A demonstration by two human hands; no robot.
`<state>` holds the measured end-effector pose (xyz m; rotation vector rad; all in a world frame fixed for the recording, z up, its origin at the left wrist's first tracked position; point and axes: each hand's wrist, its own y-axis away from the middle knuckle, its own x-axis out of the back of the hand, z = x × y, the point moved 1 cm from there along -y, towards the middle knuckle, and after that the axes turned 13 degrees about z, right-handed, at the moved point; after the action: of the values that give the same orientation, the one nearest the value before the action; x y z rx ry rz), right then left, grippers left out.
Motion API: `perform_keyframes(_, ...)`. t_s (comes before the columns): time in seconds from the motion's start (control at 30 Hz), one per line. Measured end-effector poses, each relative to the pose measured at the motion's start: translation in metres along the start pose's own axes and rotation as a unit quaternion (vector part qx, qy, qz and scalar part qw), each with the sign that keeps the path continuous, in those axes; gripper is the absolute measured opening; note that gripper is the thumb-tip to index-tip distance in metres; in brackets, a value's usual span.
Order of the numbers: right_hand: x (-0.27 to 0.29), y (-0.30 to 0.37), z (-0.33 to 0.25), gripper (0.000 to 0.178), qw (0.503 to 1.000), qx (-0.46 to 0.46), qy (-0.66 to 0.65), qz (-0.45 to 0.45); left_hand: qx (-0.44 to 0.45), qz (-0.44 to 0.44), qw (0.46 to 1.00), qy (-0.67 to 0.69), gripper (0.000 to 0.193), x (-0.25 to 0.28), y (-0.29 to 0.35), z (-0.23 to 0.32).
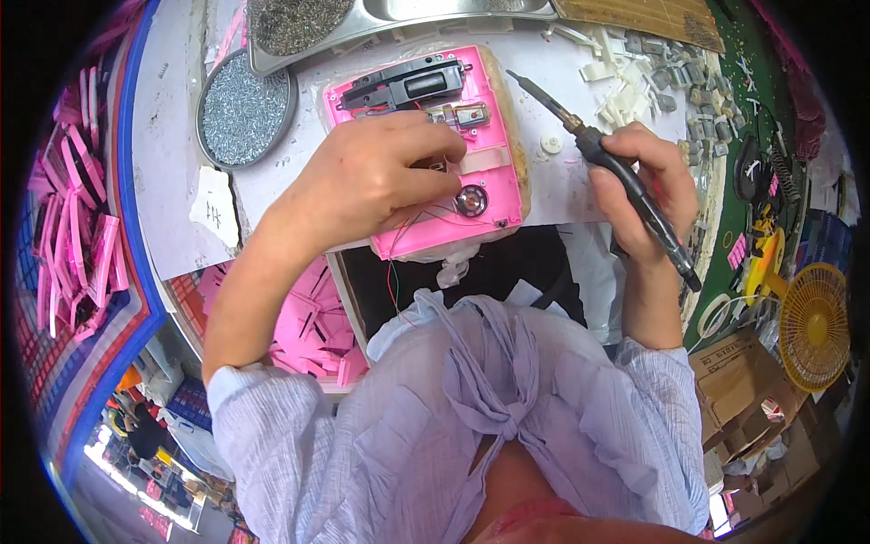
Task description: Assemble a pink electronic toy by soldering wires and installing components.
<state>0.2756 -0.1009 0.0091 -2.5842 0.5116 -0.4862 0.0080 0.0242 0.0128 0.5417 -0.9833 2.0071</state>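
Note:
A pink plastic casing [495, 136] lies open on the worktable, on a brownish padded block [509, 109]. Inside are a black mechanism [426, 83], a small metal-and-clear part [471, 115], a round speaker [471, 200] and thin wires. My left hand [385, 172] reaches over the casing from the left; its bent fingers close down near the middle, and what they pinch is hidden. To the right of the casing, my right hand [645, 186] grips a black screwdriver [625, 172] with a brass-coloured collar. Its thin tip points up and left, apart from the casing.
A round dish of small screws [245, 109] stands left of the casing. A metal tray [390, 27] with more small parts lies behind. White and grey plastic pieces [634, 82] are scattered at right. Pink parts [308, 317] fill a box below; a yellow fan [814, 326] stands far right.

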Motion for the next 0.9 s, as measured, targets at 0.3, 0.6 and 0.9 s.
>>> perform_keyframes(0.3,-0.027,0.009,-0.025,0.053,0.997,0.023,0.067,-0.032,-0.014,-0.011,1.000,0.018,0.024,-0.006,-0.001,-0.003)
perform_keyframes(0.6,-0.080,0.052,-0.032,0.069,0.994,-0.003,0.102,-0.025,0.062,0.110,0.992,-0.006,0.017,-0.017,0.018,0.008)
perform_keyframes(0.9,-0.086,0.059,-0.031,0.066,0.993,0.010,0.107,0.048,0.087,0.114,0.989,-0.024,0.021,-0.022,0.023,0.009)
